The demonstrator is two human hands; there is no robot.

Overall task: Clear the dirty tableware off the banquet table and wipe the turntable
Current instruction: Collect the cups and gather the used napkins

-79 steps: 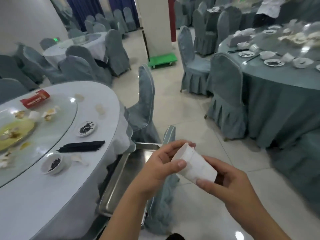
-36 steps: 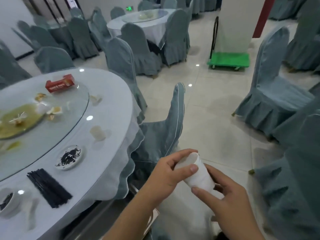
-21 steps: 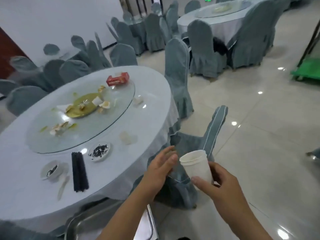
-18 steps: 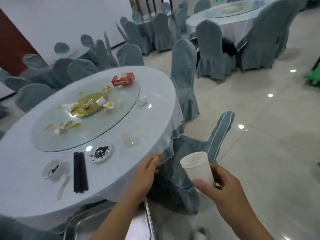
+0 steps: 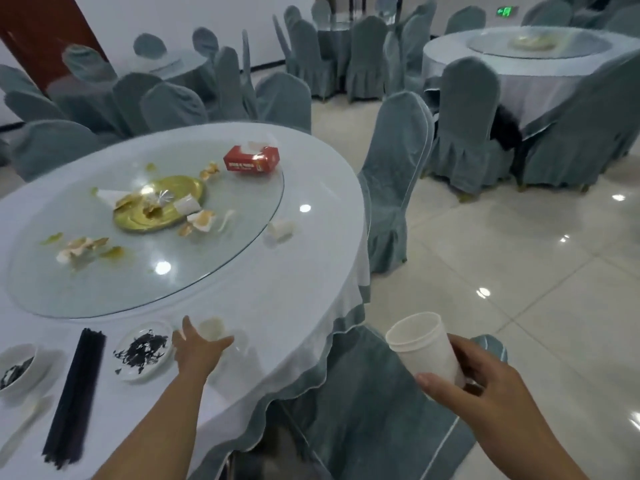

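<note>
Now, left hand (image 5: 197, 351) out over the worktop (image 5: 277, 306), fingers spread around a small white cup (image 5: 212, 328) just beside the turntable (image 5: 145, 233); right hand (image 5: 485, 379) gripping stacked paper cups (image 5: 424, 346) off the worktop's edge.

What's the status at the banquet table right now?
Right hand grips white cup. Left hand reaching small cup on table. Nothing blocking.

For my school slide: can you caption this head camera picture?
Left hand reaches a small cup on the banquet table; right hand holds stacked white cups.
</note>
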